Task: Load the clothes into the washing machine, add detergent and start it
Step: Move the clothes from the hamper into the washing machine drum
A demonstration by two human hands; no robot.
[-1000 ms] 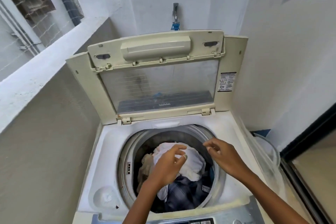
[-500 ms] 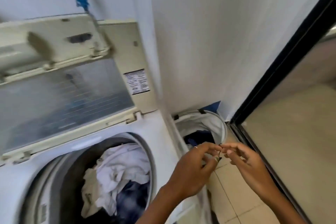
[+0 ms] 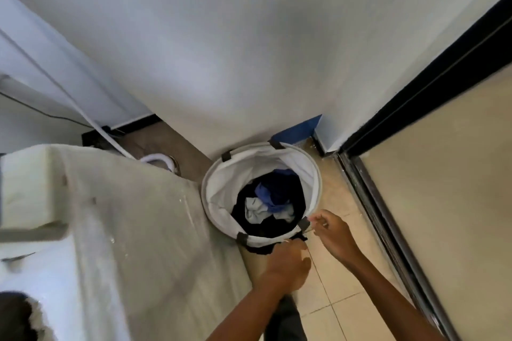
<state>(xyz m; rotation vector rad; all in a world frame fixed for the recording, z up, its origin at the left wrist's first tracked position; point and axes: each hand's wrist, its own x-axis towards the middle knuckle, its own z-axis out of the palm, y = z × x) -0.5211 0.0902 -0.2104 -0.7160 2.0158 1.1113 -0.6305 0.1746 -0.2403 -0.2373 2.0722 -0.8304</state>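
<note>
My round white fabric laundry basket [image 3: 221, 191] stands on the tiled floor beside the white top-loading washing machine [image 3: 133, 230], holding a tangle of dark, blue and pale clothes [image 3: 270, 202]. My left hand [image 3: 286, 263] hovers at its near rim, fingers curled; whether it grips anything I cannot tell. My right hand [image 3: 331, 232] seems to pinch something thin there. The clothes look soft and light; I'd grab a bunched handful.

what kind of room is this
Probably a small home laundry corner or utility balcony: a top-loading washing machine stands by the wall, a white laundry basket holding clothes sits on tiled floor.
</note>
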